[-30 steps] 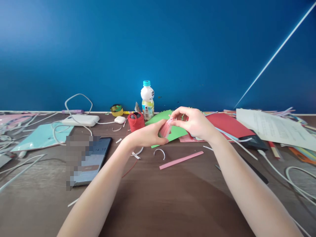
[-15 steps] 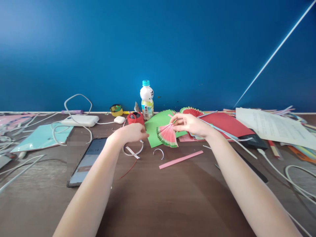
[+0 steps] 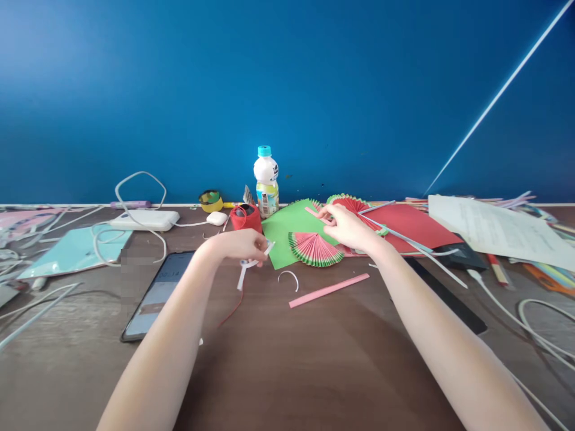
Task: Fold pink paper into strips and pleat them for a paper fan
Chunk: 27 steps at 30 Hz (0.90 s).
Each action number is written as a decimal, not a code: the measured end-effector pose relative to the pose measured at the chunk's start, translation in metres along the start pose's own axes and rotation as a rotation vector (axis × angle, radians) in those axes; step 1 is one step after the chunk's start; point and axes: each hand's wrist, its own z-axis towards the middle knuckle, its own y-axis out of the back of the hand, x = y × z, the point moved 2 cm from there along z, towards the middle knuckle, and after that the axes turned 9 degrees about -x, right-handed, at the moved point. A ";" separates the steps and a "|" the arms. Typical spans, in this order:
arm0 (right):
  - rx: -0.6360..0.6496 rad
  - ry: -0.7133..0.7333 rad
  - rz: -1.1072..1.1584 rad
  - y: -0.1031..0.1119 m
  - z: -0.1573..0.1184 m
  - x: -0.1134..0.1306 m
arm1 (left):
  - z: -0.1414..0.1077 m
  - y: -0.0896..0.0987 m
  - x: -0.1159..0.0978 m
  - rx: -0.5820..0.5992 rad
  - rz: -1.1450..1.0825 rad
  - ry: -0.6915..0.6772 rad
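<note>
My left hand (image 3: 242, 244) is curled nearly closed at the middle of the frame, pinching a white strip (image 3: 241, 280) whose ends poke out. My right hand (image 3: 348, 227), right of centre, has its fingers bent close together beside the end of a pink strip (image 3: 311, 211); I can't tell whether it grips that. The pleated fan (image 3: 315, 250) lies spread just right of centre, partly on a green sheet (image 3: 279, 236), its lower edge reaching over the bench (image 3: 287, 371). Nothing seems to hold it down, so if I dropped my right wrist, I might crush its folds or drag it sideways. A careless swing of my left hand could bump the red roll (image 3: 246, 221) behind it, even tip the bottle (image 3: 267, 182).
</note>
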 end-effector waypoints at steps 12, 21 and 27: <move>0.042 0.248 0.398 0.013 -0.012 0.046 | -0.017 0.012 -0.016 -0.032 -0.583 -0.244; -0.046 0.167 0.427 0.006 -0.007 0.041 | -0.014 0.007 -0.030 -0.049 -0.572 -0.386; -0.209 0.281 0.478 0.001 -0.013 0.049 | -0.011 0.005 -0.038 -0.337 -0.412 -0.342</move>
